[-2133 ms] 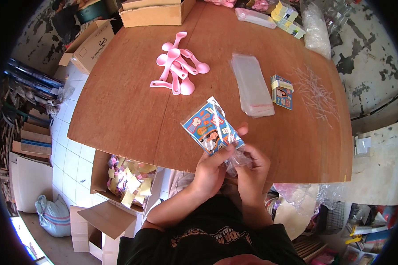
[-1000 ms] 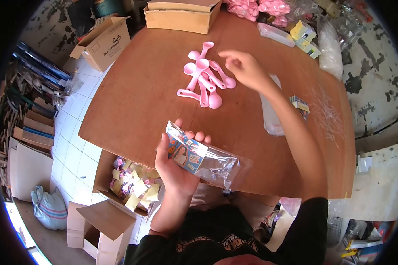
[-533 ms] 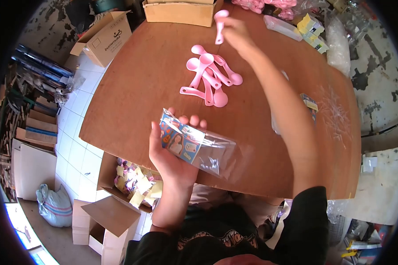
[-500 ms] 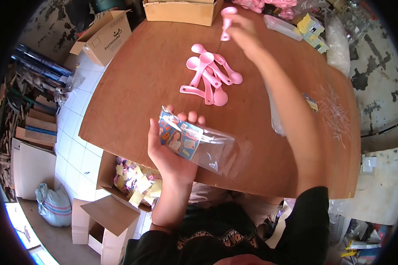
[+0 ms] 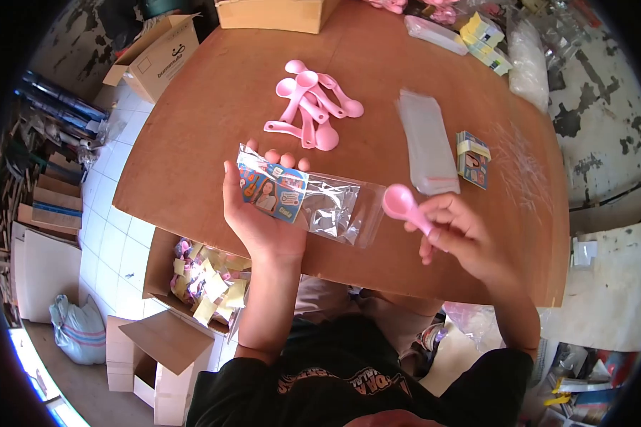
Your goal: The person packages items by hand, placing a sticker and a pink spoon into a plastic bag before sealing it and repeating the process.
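A clear plastic bag with a printed blue card inside lies across my left hand, its palm up and fingertips behind the card. Between the fingers and thumb of my right hand is a pink spoon, its bowl beside the bag's right end, not touching it. Farther back on the brown table, several pink spoons lie in a loose pile.
Flat clear bags and a banded stack of cards lie right of centre. A cardboard box stands at the back edge. Below the left edge, an open box holds small packets.
My right hand has come back from the far side of the table with the pink spoon, now near the bag's right end. The view has shifted slightly; my left hand still holds the bag.
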Demonstrator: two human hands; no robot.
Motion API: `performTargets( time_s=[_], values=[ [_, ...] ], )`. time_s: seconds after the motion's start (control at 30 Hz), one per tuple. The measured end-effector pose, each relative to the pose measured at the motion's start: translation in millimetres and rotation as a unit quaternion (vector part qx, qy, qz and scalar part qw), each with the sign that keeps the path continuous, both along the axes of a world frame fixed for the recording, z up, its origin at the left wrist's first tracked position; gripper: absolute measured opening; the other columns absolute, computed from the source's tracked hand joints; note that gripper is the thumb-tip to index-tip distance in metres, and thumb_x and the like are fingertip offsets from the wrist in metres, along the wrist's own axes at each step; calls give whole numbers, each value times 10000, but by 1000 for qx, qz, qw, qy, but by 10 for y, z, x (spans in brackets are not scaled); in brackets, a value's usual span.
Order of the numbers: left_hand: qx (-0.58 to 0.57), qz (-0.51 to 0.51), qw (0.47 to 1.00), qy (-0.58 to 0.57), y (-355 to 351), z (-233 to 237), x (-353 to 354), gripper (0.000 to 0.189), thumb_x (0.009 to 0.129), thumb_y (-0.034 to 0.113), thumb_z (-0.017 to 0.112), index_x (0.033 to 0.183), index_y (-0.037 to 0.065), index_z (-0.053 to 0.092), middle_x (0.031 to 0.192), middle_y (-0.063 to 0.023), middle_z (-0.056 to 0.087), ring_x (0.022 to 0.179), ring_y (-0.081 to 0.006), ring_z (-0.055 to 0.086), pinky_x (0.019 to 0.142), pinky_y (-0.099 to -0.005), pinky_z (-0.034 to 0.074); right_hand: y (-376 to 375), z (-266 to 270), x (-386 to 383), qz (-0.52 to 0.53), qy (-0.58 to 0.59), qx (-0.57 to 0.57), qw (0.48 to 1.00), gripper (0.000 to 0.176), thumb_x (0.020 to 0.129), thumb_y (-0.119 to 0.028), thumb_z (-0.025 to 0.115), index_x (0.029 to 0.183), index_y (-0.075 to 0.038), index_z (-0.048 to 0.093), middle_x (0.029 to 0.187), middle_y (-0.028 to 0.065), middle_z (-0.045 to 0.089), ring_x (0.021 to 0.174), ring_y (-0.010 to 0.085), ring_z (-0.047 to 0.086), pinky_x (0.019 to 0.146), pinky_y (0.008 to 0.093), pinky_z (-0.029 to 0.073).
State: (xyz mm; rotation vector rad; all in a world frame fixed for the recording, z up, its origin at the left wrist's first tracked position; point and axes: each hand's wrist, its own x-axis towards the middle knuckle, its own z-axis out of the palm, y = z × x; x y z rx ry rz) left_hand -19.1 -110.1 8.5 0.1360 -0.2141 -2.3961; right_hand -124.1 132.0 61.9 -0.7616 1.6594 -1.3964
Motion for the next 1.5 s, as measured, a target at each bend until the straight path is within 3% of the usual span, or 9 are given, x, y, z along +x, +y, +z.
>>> performTargets(
  time_s=[0.1, 0.2, 0.47, 0.67, 0.73, 1.07, 1.27, 1.33, 1.5],
  values=[
    [-3, -3, 1000, -26, 153, 66, -41, 352, 961, 344, 439, 1108, 39, 533, 887, -83, 595, 838, -219, 586, 843, -409, 484, 76, 44, 157, -17, -10, 40, 999, 311, 936, -25, 501, 1194, -9, 329, 1065, 151, 641, 754, 126, 604, 701, 273, 513],
    [-26, 10, 999, -40, 255, 96, -57, 374, 961, 349, 443, 1142, 30, 519, 899, -103, 592, 838, -233, 583, 844, -425, 480, 88, 90, 226, -10, -18, 10, 1000, 338, 920, -46, 531, 1182, -28, 318, 1094, 195, 631, 727, 149, 609, 707, 276, 500],
    [-61, 45, 993, -93, 425, 168, 5, 411, 959, 353, 451, 1197, 20, 491, 921, -126, 580, 836, -255, 575, 838, -456, 477, 81, 75, 235, 13, 5, 17, 1000, 376, 911, -39, 544, 1204, -25, 309, 1037, 170, 651, 726, 137, 627, 707, 256, 485],
    [-51, 9, 997, -60, 401, 146, 10, 405, 957, 348, 454, 1190, 18, 498, 936, -124, 577, 856, -256, 570, 831, -446, 482, 51, -80, 199, -31, -43, -43, 998, 428, 885, 15, 579, 1209, -16, 300, 1018, 178, 612, 787, 212, 677, 692, 293, 565],
    [-51, 13, 997, -58, 381, 149, 26, 403, 956, 346, 457, 1185, 17, 500, 942, -125, 577, 866, -258, 570, 840, -446, 481, 58, -88, 189, -64, 11, -26, 998, 438, 876, 13, 596, 1207, -15, 310, 1044, 182, 593, 777, 234, 683, 666, 313, 592],
    [-26, 12, 998, -52, 357, 72, -3, 401, 957, 355, 462, 1208, 42, 465, 969, -142, 596, 906, -291, 595, 874, -490, 473, 31, -26, 254, -103, 60, 7, 993, 337, 887, -6, 593, 1157, 13, 392, 1052, 180, 613, 769, 194, 683, 618, 252, 565],
    [-33, 4, 998, -49, 384, 48, -12, 405, 946, 337, 483, 1206, 26, 482, 986, -141, 580, 945, -291, 581, 908, -497, 456, -15, -147, 225, -75, -10, -54, 996, 312, 924, 10, 509, 1201, 2, 366, 1090, 204, 605, 832, 244, 675, 718, 330, 576],
    [-37, 12, 998, -57, 406, 40, -5, 408, 947, 339, 480, 1213, 30, 476, 990, -142, 582, 945, -292, 582, 909, -498, 455, -5, -136, 219, -82, -115, -65, 988, 348, 945, -4, 459, 1268, -9, 329, 1191, 240, 562, 917, 275, 662, 782, 371, 565],
    [-61, 13, 995, -77, 452, 47, -17, 410, 949, 343, 476, 1227, 42, 463, 1005, -145, 586, 948, -292, 586, 912, -502, 451, -10, -182, 224, -85, -93, -107, 986, 533, 944, 11, 431, 1410, -77, 188, 1417, 269, 308, 1018, 326, 629, 850, 402, 550]
  ],
)
